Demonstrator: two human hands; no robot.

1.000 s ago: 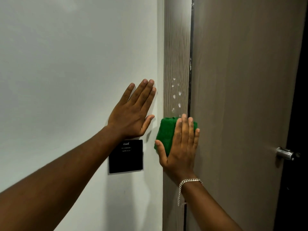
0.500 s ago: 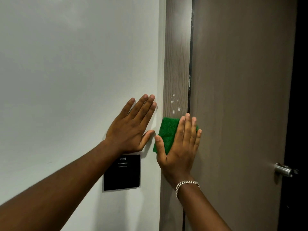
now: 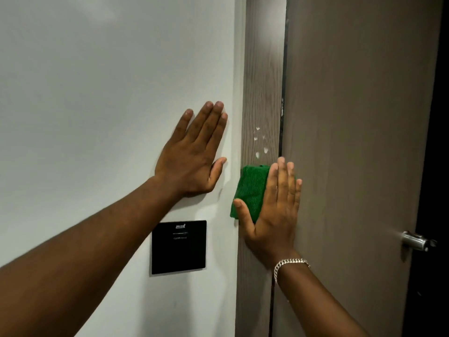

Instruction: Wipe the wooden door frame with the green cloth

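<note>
Right hand [image 3: 272, 215] flat on green cloth [image 3: 251, 188] (folded)

A: Left hand [image 3: 194, 154]?
B: Flat, palm forward, fingers together pointing up-right, thumb out. Forearm stretched in from lower left.
A: Right hand [image 3: 274, 210]?
B: Also flat, fingers straight up, thumb spread left, palm pressing. No curled grip. Forearm comes up from lower right.
A: Hands touching?
B: No, side by side, apart.

The right hand [image 3: 272, 215] presses the cloth [image 3: 251, 190] on the door frame [image 3: 262, 81], right of the left hand [image 3: 192, 156].
</note>
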